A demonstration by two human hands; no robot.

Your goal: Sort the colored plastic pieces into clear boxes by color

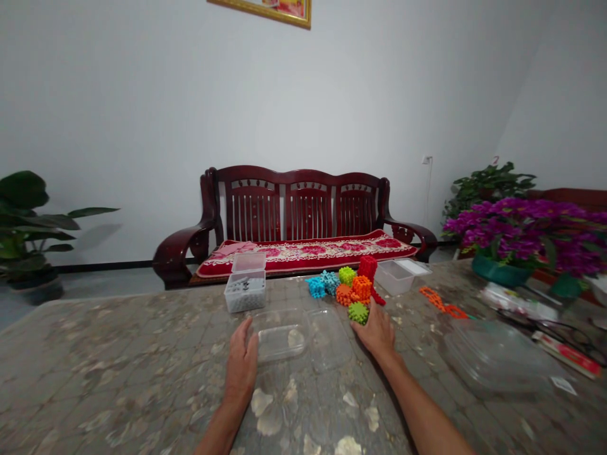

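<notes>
My right hand [379,330] has its thumb and fingers around a lime-green knobbly toy block [358,313] on the table. Just beyond it sits a cluster of similar blocks: orange [361,287], red [367,268], blue [316,287], grey-blue [329,282] and another green one [346,275]. My left hand [241,358] rests at the left edge of a clear plastic container [279,354], fingers a little apart and holding nothing; whether it touches the rim I cannot tell. To the container's right lies its clear lid or second half [328,344].
A clear box with grey pieces [245,297] stands open at the back left. Behind the blocks is a translucent box [396,278]. On the right are orange linked pieces [432,298], a large clear lidded container [497,354], glasses [569,335] and purple flowers [526,230].
</notes>
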